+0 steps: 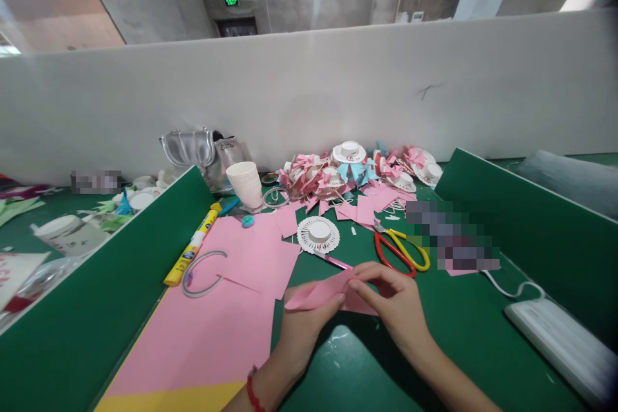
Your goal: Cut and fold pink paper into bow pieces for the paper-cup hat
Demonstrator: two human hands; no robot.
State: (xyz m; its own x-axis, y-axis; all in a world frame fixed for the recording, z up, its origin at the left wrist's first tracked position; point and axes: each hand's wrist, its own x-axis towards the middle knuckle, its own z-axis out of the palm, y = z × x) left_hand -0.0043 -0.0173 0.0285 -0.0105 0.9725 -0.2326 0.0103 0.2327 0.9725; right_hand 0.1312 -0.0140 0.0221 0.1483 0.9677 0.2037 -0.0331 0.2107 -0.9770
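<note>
Between my two hands is a piece of pink paper, partly folded over and held above the green table. My left hand grips its left part, with a red cord bracelet round the wrist. At the right, the fingers of my right hand pinch the paper's edge. Just beyond lies a pen, its lower end hidden by the paper and hand. A white paper hat shape with a slit brim sits past the pen. Scissors with red and yellow handles rest right of it.
Large pink sheets cover the left side, bearing a glue stick and a grey ring. Stacked paper cups and a silver bag stand behind. Finished-looking pink pieces pile at the back. Green dividers flank both sides; a face mask lies right.
</note>
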